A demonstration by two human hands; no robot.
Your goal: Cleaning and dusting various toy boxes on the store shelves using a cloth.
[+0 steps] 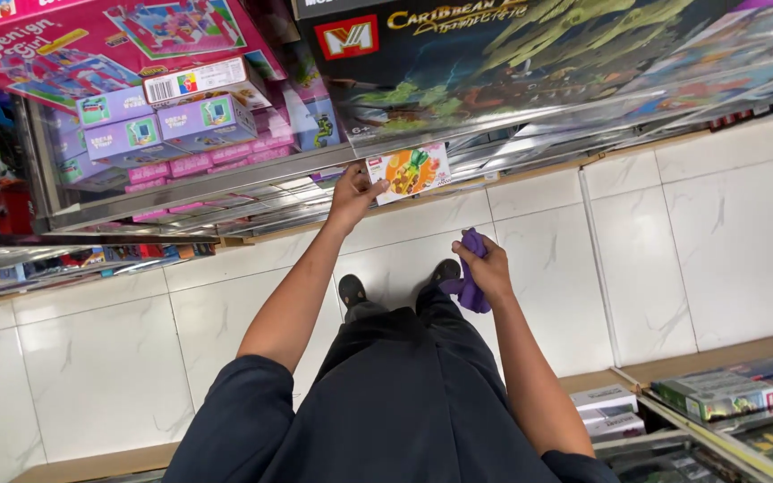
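Observation:
My left hand [353, 191] reaches out to the metal shelf edge and grips a small white and orange toy box [409, 172] by its left end. My right hand [487, 268] is held lower, over the floor, closed on a crumpled purple cloth [469, 288]. The box is level with the lower shelf rail [216, 182] of the rack in front of me. Below both arms I see my dark clothing and my two dark shoes on the tiles.
The rack holds several purple and pink toy boxes [163, 125], a large pink box [100, 40] and a large dark box [530, 54]. White marble floor tiles [709, 233] run between racks. More boxed toys [717, 394] lie on a shelf at the lower right.

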